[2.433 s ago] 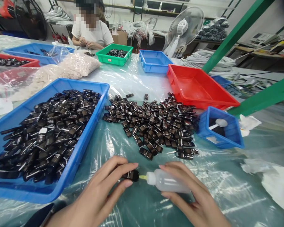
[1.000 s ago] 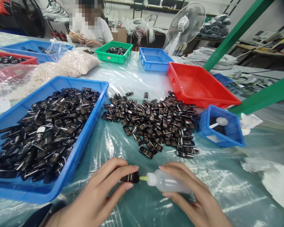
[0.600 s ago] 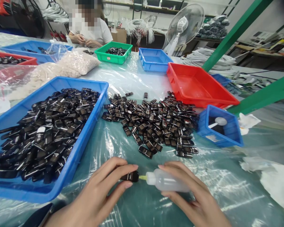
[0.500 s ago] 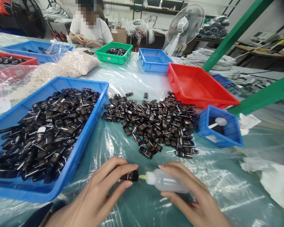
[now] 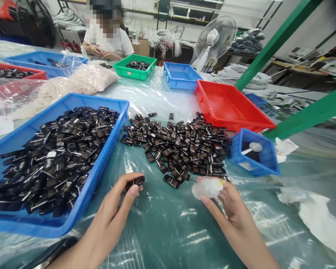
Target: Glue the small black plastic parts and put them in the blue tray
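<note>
My left hand (image 5: pixel 116 209) pinches a small black plastic casing (image 5: pixel 139 181) between thumb and fingers, one shiny end facing up. In my right hand (image 5: pixel 229 205) is a translucent white squeeze bottle (image 5: pixel 205 188), tipped so that its base points left; its yellowish nozzle is mostly lost among my fingers. The two hands are apart. Just beyond them lies a loose pile of the same black casings (image 5: pixel 182 145) on the plastic-covered table (image 5: pixel 168 235). To the left, a large blue tray (image 5: pixel 96 175) is full of similar casings.
A small blue bin (image 5: pixel 254 166) with a white spoon (image 5: pixel 252 148) stands right of the pile. Behind it are a red tray (image 5: pixel 226 101) and a green post (image 5: pixel 305 116). Crumpled tissue (image 5: pixel 316 216) lies at right. Across the table sits a person (image 5: pixel 109 43) near a green tray (image 5: pixel 134 74).
The bottle's nozzle was at the casing's end. Now my hands have drawn apart, the casing moving left and up, the bottle moving slightly right and up and turning away.
</note>
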The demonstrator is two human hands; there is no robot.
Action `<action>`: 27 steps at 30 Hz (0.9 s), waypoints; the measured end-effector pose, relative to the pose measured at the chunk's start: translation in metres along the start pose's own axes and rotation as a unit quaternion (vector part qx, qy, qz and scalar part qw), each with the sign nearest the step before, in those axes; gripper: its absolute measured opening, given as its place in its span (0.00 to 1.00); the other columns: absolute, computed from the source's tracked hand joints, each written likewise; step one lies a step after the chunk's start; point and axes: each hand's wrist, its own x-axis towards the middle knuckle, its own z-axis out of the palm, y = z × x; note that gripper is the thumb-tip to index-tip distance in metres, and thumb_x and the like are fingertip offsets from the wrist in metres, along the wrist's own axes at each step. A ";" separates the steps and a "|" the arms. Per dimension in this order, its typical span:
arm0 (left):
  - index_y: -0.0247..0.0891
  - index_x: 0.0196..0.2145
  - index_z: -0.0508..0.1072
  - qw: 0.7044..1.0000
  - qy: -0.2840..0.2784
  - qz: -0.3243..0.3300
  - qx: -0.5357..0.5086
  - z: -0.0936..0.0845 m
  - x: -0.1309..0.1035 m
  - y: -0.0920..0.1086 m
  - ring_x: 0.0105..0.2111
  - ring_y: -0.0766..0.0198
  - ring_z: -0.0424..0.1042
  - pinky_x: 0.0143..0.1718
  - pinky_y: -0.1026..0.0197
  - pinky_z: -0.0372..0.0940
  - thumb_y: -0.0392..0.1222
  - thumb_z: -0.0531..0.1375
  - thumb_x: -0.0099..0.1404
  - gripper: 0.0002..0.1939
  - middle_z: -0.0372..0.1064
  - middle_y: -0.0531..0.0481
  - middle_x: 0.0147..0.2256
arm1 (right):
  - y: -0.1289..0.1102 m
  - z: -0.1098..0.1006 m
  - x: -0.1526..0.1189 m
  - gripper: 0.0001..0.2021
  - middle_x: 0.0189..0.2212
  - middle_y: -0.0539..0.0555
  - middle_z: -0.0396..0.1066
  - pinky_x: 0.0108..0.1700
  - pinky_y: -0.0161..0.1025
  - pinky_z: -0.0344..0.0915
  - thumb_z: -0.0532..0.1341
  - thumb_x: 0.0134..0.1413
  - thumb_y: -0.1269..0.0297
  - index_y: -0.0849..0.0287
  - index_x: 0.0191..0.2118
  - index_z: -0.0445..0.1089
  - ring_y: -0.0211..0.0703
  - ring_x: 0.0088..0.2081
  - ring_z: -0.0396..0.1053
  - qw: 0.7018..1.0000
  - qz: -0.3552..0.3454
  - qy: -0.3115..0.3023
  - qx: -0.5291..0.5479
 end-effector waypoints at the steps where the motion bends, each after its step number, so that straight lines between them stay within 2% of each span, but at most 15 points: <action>1: 0.49 0.51 0.64 1.000 0.000 0.002 0.000 0.000 0.000 -0.001 0.48 0.56 0.70 0.47 0.53 0.64 0.54 0.47 0.71 0.16 0.70 0.50 0.47 | -0.002 0.000 -0.001 0.15 0.48 0.57 0.69 0.47 0.42 0.69 0.60 0.58 0.63 0.52 0.51 0.62 0.47 0.49 0.70 0.999 -0.029 0.037 -0.013; 3: 0.49 0.51 0.64 1.000 0.000 0.008 0.010 0.000 0.000 -0.002 0.47 0.55 0.70 0.47 0.53 0.65 0.53 0.47 0.72 0.15 0.71 0.50 0.45 | -0.007 0.001 -0.007 0.18 0.45 0.54 0.66 0.50 0.47 0.65 0.63 0.54 0.67 0.49 0.49 0.62 0.48 0.49 0.67 0.983 -0.105 0.148 -0.029; 4: 0.49 0.51 0.64 1.000 0.000 0.013 0.018 0.000 0.000 -0.002 0.47 0.55 0.71 0.46 0.52 0.65 0.52 0.47 0.72 0.14 0.71 0.50 0.45 | -0.010 0.001 -0.011 0.19 0.42 0.52 0.65 0.50 0.48 0.63 0.63 0.52 0.70 0.47 0.48 0.62 0.48 0.47 0.66 0.973 -0.142 0.179 -0.035; 5: 0.49 0.52 0.63 0.999 -0.002 0.019 0.027 0.000 -0.001 -0.003 0.47 0.54 0.71 0.46 0.51 0.66 0.52 0.47 0.72 0.14 0.71 0.50 0.44 | -0.013 0.003 -0.015 0.20 0.39 0.51 0.64 0.49 0.47 0.63 0.62 0.52 0.73 0.45 0.48 0.62 0.48 0.44 0.66 0.969 -0.173 0.172 -0.041; 6: 0.49 0.52 0.63 0.999 -0.005 0.024 0.034 0.000 -0.001 -0.003 0.47 0.54 0.70 0.46 0.50 0.66 0.51 0.48 0.72 0.14 0.71 0.49 0.44 | -0.016 0.006 -0.019 0.20 0.36 0.50 0.65 0.45 0.44 0.66 0.61 0.52 0.76 0.45 0.47 0.63 0.47 0.41 0.66 0.971 -0.196 0.130 -0.050; 8: 0.49 0.52 0.63 0.998 -0.006 0.040 0.043 0.001 -0.002 -0.005 0.47 0.53 0.70 0.47 0.49 0.65 0.50 0.48 0.72 0.14 0.70 0.48 0.46 | -0.022 0.017 -0.023 0.21 0.32 0.50 0.69 0.33 0.39 0.68 0.59 0.52 0.78 0.48 0.49 0.66 0.44 0.33 0.69 0.965 -0.245 -0.027 -0.093; 10: 0.48 0.52 0.63 0.997 -0.003 0.065 0.045 0.002 -0.003 -0.006 0.50 0.53 0.68 0.49 0.49 0.65 0.47 0.49 0.72 0.12 0.69 0.49 0.47 | -0.027 0.035 -0.022 0.20 0.36 0.54 0.73 0.33 0.41 0.70 0.59 0.55 0.75 0.51 0.53 0.65 0.47 0.34 0.72 0.958 -0.250 -0.070 -0.121; 12: 0.48 0.51 0.63 0.994 -0.005 0.102 0.042 0.004 -0.003 -0.008 0.51 0.54 0.67 0.48 0.52 0.65 0.43 0.50 0.73 0.11 0.70 0.49 0.48 | -0.031 0.054 -0.016 0.20 0.39 0.59 0.73 0.36 0.45 0.71 0.55 0.61 0.71 0.57 0.59 0.61 0.51 0.37 0.73 0.946 -0.237 -0.132 -0.175; 13: 0.47 0.51 0.63 0.992 -0.009 0.121 0.040 0.004 -0.003 -0.009 0.51 0.55 0.68 0.48 0.53 0.66 0.42 0.50 0.72 0.11 0.70 0.50 0.48 | -0.033 0.062 -0.012 0.19 0.40 0.60 0.73 0.36 0.48 0.71 0.53 0.62 0.71 0.59 0.58 0.63 0.52 0.37 0.72 0.943 -0.231 -0.150 -0.186; 17: 0.48 0.51 0.63 0.984 -0.025 0.171 0.045 0.005 -0.004 -0.013 0.49 0.57 0.69 0.47 0.55 0.66 0.39 0.50 0.72 0.12 0.69 0.51 0.47 | -0.037 0.078 0.002 0.15 0.37 0.60 0.71 0.32 0.46 0.69 0.48 0.63 0.73 0.58 0.42 0.73 0.50 0.34 0.71 0.954 -0.201 -0.162 -0.154; 20: 0.49 0.51 0.63 0.979 -0.020 0.198 0.049 0.005 -0.006 -0.015 0.48 0.57 0.69 0.45 0.56 0.67 0.38 0.51 0.72 0.12 0.69 0.51 0.45 | -0.040 0.075 0.006 0.12 0.36 0.57 0.69 0.35 0.45 0.68 0.50 0.61 0.72 0.57 0.36 0.71 0.47 0.35 0.69 0.972 -0.145 -0.166 -0.076; 23: 0.47 0.51 0.62 0.975 -0.034 0.215 0.044 0.005 -0.006 -0.015 0.46 0.56 0.69 0.43 0.56 0.67 0.37 0.50 0.72 0.12 0.68 0.50 0.43 | -0.047 0.065 0.008 0.06 0.33 0.52 0.65 0.28 0.37 0.67 0.54 0.59 0.68 0.56 0.34 0.67 0.40 0.30 0.67 0.982 -0.046 -0.178 0.036; 25: 0.47 0.51 0.62 0.973 -0.052 0.221 0.040 0.004 -0.006 -0.014 0.45 0.57 0.69 0.43 0.56 0.65 0.36 0.49 0.72 0.12 0.68 0.49 0.42 | -0.052 0.058 0.008 0.04 0.29 0.49 0.64 0.23 0.33 0.65 0.56 0.59 0.64 0.55 0.33 0.65 0.36 0.24 0.64 0.971 0.033 -0.204 0.118; 27: 0.46 0.50 0.62 0.970 -0.068 0.231 0.036 0.003 -0.006 -0.013 0.43 0.57 0.68 0.43 0.56 0.65 0.35 0.49 0.72 0.12 0.67 0.50 0.42 | -0.056 0.053 0.008 0.06 0.25 0.46 0.64 0.22 0.31 0.64 0.59 0.58 0.59 0.55 0.33 0.65 0.33 0.21 0.62 0.946 0.104 -0.236 0.194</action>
